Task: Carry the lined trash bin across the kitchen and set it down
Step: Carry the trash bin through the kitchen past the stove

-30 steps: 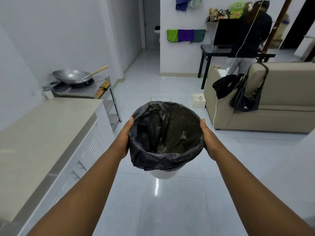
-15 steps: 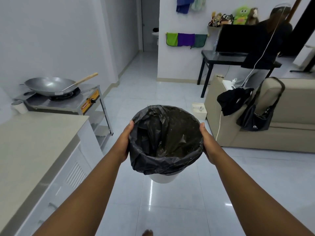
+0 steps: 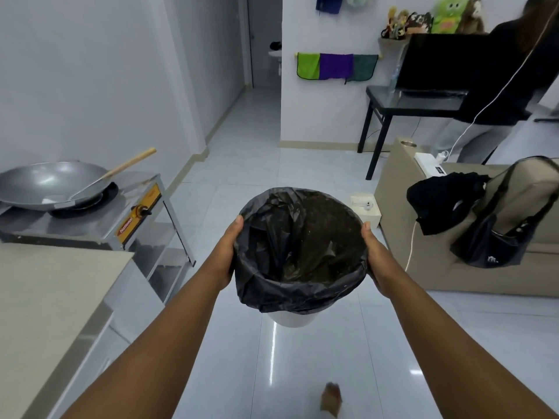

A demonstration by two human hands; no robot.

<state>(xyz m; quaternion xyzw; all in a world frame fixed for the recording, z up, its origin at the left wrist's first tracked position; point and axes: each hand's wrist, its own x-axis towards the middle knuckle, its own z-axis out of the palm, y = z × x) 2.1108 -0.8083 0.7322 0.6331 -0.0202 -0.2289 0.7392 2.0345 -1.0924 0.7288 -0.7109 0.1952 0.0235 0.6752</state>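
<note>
A white trash bin (image 3: 292, 319) lined with a black plastic bag (image 3: 299, 252) hangs in the air in front of me, above the tiled floor. My left hand (image 3: 225, 255) presses against its left side and my right hand (image 3: 375, 258) against its right side, thumbs at the rim. The bag's edge is folded down over the rim and hides most of the white wall. The inside of the bag looks empty.
A counter (image 3: 45, 297) and a steel stove (image 3: 90, 219) with a wok (image 3: 48, 182) line the left. A beige sofa (image 3: 453, 267) with a black handbag (image 3: 496, 237) stands right, a white box (image 3: 366, 207) on the floor beside it. A person (image 3: 496, 86) stands at a black table (image 3: 408, 104). My foot (image 3: 331, 399) shows below.
I have walked forward: the stove, sofa and far wall are closer and the counter has slid back on the left. Both hands keep the same hold on the bin.
</note>
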